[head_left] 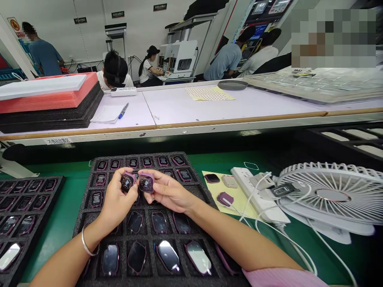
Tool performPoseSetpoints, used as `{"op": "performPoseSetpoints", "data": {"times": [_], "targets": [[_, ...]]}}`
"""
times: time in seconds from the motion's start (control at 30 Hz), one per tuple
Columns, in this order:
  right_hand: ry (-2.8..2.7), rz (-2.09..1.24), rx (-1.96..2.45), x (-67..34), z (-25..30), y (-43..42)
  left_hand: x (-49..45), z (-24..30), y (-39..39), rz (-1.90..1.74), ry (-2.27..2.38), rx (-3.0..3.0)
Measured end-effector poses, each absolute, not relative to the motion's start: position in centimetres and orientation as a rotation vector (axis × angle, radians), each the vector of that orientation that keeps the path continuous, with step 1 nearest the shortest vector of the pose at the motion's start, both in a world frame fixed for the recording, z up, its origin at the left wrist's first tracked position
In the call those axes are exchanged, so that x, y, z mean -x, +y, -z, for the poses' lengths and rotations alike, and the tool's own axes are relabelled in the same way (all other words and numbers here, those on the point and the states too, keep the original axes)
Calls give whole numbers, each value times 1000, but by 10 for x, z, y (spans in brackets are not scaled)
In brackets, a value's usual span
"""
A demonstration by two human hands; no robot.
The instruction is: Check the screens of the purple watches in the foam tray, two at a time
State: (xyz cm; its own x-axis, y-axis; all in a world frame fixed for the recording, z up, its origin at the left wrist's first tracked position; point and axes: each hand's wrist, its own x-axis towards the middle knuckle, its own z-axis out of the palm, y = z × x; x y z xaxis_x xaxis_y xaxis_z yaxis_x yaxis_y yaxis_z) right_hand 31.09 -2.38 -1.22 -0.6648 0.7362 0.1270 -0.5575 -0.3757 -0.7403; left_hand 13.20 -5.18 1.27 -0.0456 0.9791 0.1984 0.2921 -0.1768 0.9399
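Observation:
Each of my hands holds a purple smartwatch body with a lit dark screen, side by side over a black foam tray (78,223). My left hand (118,195) grips one watch (127,181) between thumb and fingers. In my right hand (169,191) is the other watch (146,183), its screen facing me. The tray beneath has rows of cells with similar purple-framed watches; some show white text, and those in the nearer rows, such as one watch (110,259), have dark or reflective screens. My hands and forearms hide part of the tray.
A second foam tray (50,207) of watches lies at left. On the right are a white power strip (254,195), cables, a white fan (332,195) and a yellow sheet (220,191) with small devices. A raised shelf (179,113) crosses behind; several people sit or stand beyond.

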Motion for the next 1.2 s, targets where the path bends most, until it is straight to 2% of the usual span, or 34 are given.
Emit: {"op": "performPoseSetpoints", "data": {"times": [1.2], "targets": [[-1013, -2079, 330, -312, 11, -26, -132, -14, -55, -1231, 1361, -1533]]}}
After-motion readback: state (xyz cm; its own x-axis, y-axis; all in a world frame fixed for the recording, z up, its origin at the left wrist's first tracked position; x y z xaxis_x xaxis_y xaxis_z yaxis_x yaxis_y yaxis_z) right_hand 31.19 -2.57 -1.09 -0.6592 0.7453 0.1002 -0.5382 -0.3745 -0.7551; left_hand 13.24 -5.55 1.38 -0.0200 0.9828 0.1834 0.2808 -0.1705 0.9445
